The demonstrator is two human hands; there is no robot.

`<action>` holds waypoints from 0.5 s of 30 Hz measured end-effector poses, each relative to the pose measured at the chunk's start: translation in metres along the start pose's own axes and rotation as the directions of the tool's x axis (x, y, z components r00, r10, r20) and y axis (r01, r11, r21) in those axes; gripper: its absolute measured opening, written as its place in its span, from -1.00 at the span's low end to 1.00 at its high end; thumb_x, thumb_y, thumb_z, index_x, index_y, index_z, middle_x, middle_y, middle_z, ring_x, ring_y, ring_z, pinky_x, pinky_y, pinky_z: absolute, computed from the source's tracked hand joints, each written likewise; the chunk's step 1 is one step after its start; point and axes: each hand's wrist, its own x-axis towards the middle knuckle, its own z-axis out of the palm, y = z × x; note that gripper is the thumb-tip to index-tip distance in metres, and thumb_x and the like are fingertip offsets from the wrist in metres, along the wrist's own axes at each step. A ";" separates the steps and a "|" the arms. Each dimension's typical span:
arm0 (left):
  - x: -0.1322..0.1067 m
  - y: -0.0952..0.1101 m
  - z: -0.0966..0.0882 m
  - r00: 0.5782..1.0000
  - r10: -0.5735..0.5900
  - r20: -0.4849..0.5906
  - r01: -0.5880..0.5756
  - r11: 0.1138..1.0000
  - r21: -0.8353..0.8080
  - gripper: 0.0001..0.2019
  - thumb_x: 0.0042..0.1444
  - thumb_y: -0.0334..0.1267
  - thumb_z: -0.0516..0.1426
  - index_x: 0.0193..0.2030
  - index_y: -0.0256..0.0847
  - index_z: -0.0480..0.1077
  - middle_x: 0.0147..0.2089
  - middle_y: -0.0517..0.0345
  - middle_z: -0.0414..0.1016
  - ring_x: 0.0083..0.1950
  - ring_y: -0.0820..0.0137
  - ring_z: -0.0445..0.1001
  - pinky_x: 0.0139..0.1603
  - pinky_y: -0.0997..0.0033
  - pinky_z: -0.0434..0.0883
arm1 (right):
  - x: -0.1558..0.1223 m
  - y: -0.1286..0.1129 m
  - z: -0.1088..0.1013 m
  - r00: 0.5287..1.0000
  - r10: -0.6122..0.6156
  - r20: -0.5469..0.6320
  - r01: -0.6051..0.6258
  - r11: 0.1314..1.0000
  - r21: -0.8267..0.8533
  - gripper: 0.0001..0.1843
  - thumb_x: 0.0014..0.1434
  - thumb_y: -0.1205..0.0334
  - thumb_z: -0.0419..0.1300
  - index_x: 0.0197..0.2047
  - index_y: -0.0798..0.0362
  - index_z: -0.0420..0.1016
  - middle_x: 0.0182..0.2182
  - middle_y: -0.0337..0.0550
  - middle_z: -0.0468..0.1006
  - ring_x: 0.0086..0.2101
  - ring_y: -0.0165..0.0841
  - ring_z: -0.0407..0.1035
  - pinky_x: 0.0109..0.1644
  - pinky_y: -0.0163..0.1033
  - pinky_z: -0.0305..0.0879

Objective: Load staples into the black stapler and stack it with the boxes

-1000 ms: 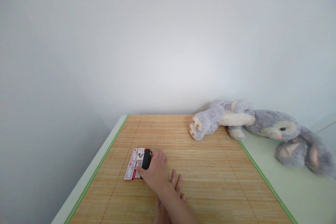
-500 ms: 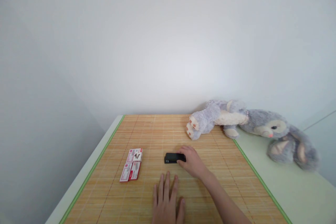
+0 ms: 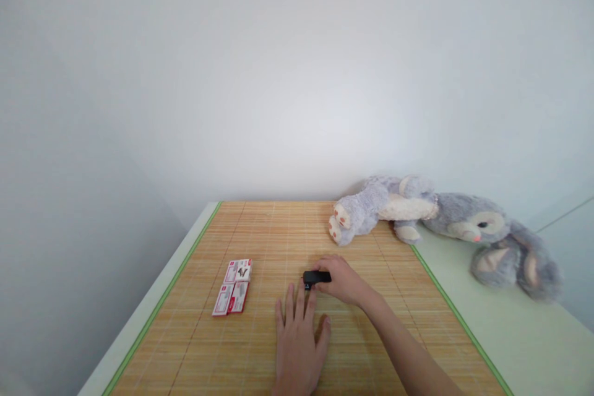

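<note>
A small black stapler is in the grip of my right hand, with fingers on its far side and the thumb on its near side. Its left end points toward the middle of the mat. My left hand lies palm down on the bamboo mat, fingers stretched forward and thumb apart. The fingertips come close to the stapler's left end; whether they touch it I cannot tell. Left of both hands lie several small red-and-white boxes set edge to edge, one bearing a stapler picture.
A grey plush rabbit lies on its side across the far right corner of the mat and onto the pale tabletop. The mat has a green border. A plain white wall rises behind the table.
The stapler has shifted a little to the right and appears tilted or raised in my right hand. My left hand has slid forward, nearer to the stapler.
</note>
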 end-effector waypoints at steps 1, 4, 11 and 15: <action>0.000 0.000 0.000 1.000 0.000 0.000 0.000 1.000 0.003 -0.37 0.38 0.04 -0.02 0.54 0.08 -0.01 0.59 0.14 -0.02 0.57 0.00 -0.02 0.49 -0.32 0.00 | 0.005 -0.005 0.000 1.000 -0.023 0.008 0.023 1.000 0.001 -0.76 0.02 0.34 0.35 -0.19 -0.05 0.67 -0.24 -0.25 0.65 -0.14 -0.29 0.48 0.05 -0.24 0.24; 0.000 0.002 0.000 1.000 -0.006 0.009 0.006 1.000 0.008 -0.38 0.38 0.03 -0.03 0.54 0.08 0.02 0.59 0.16 -0.04 0.57 0.00 -0.03 0.50 -0.31 -0.01 | 0.014 -0.014 -0.011 0.997 -0.077 0.023 0.077 0.997 0.006 -0.76 -0.01 0.35 0.35 -0.22 -0.05 0.67 -0.23 -0.27 0.66 -0.10 -0.29 0.47 0.14 -0.20 0.21; 0.002 0.005 -0.003 1.000 -0.027 -0.003 0.027 1.000 0.010 -0.33 0.36 -0.06 0.01 0.56 0.12 -0.10 0.60 0.19 -0.09 0.58 0.00 -0.06 0.51 -0.31 -0.04 | -0.028 0.022 -0.086 0.999 -0.009 -0.044 0.011 0.999 0.052 -0.67 0.13 0.22 0.25 -0.01 -0.04 0.57 -0.04 -0.19 0.62 -0.03 -0.29 0.45 0.11 -0.23 0.27; 0.003 0.006 -0.004 0.999 -0.037 0.015 0.037 0.999 -0.014 -0.32 0.35 -0.14 0.01 0.56 0.13 -0.11 0.61 0.22 -0.12 0.60 0.02 -0.12 0.52 -0.31 -0.04 | -0.061 0.067 -0.096 0.985 0.152 -0.080 -0.142 0.983 0.117 -0.67 0.09 0.14 0.29 -0.05 -0.01 0.55 -0.04 -0.10 0.61 0.01 -0.16 0.44 0.18 -0.09 0.27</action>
